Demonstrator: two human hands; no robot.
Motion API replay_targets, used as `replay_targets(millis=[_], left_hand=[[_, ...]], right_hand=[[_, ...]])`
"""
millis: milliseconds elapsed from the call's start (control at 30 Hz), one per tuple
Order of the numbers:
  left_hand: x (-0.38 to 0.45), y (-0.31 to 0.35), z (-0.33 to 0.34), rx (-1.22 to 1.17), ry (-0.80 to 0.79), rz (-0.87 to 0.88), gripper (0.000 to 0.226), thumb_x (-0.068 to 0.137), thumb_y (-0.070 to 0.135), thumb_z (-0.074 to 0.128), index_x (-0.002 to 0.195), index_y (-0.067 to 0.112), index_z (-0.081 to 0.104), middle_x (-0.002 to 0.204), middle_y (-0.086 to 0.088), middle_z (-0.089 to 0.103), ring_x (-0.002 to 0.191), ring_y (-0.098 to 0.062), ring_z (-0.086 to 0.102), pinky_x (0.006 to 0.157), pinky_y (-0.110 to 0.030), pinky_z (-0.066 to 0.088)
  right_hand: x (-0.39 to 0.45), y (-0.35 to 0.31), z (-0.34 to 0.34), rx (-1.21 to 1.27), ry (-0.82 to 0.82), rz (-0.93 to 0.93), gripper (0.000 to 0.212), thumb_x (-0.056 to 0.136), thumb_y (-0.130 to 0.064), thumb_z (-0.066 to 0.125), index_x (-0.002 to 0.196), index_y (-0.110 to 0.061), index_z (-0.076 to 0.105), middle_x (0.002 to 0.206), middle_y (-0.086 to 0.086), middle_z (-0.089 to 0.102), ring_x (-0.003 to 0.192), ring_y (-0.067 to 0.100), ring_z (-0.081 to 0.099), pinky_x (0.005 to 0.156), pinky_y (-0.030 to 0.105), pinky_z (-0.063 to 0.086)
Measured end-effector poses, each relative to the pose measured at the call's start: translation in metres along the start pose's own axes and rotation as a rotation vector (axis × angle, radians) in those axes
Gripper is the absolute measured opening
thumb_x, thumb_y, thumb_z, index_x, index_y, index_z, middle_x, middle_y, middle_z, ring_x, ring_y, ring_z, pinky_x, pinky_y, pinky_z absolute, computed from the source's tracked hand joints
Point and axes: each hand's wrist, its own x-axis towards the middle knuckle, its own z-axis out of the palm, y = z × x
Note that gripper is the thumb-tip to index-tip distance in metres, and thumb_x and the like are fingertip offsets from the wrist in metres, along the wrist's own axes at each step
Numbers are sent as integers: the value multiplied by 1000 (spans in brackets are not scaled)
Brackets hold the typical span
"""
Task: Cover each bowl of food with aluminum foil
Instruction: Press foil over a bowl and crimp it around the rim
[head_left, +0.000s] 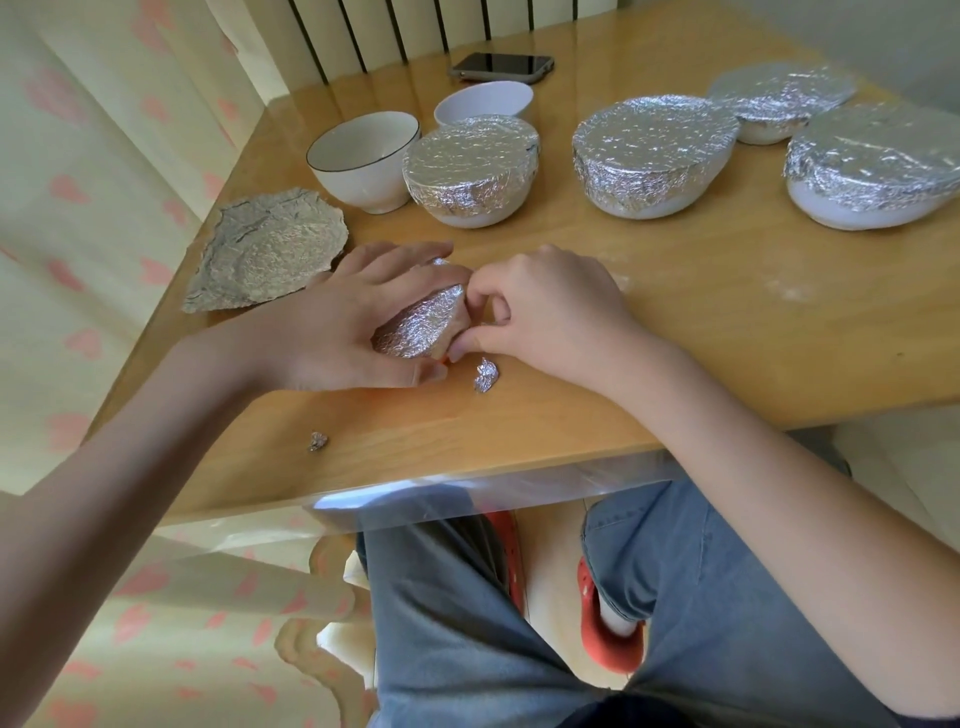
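A small foil-wrapped item (418, 327) sits near the table's front. My left hand (343, 322) cups it from the left, fingers laid over its top. From the right, my right hand (540, 306) pinches its foil edge with curled fingers. Behind stand several foil-covered white bowls: one (470, 166) at centre, one (652, 153) to its right, one (872, 163) far right and one (782, 101) behind. Two white bowls stand uncovered: a black-rimmed one (363, 158) and a smaller one (483, 101). A crumpled used foil sheet (267, 249) lies flat at the left edge.
The wooden table (727, 322) has a clear plastic cover hanging over its front edge. Two small foil scraps lie near me, one (487, 375) by my right thumb, one (317, 441) nearer the edge. A phone (501, 66) lies at the back. Curtains hang left.
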Motion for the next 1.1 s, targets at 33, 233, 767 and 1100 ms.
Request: replay_targets(millis=[33, 233, 767, 1100], left_hand=[[0, 0, 0, 4, 3, 0, 70, 68, 77, 45, 131, 68, 17, 158, 20, 13, 145, -11, 7, 112, -61, 22], [0, 0, 2, 19, 4, -6, 69, 69, 75, 43, 132, 64, 18, 157, 20, 13, 144, -10, 7, 112, -60, 22], [1, 2, 4, 62, 6, -16, 77, 68, 74, 38, 140, 62, 14, 156, 22, 12, 143, -8, 4, 101, -40, 15], [-1, 4, 5, 93, -17, -32, 73, 67, 73, 33, 133, 68, 3, 157, 22, 6, 143, -6, 0, 104, -44, 15]], right_hand=[[1, 2, 0, 33, -15, 3, 32, 71, -58, 71, 78, -29, 59, 65, -10, 53, 71, 11, 51, 60, 27, 31], [11, 16, -1, 310, -139, -9, 23, 74, -38, 77, 75, -19, 66, 53, -8, 60, 47, 2, 48, 52, 24, 37], [48, 20, -19, -25, -158, -85, 38, 56, -41, 77, 49, -12, 53, 43, -4, 44, 51, 10, 43, 48, 24, 28], [44, 27, -19, 130, -102, -97, 55, 55, -60, 80, 45, -14, 51, 42, -7, 45, 46, 8, 39, 49, 26, 34]])
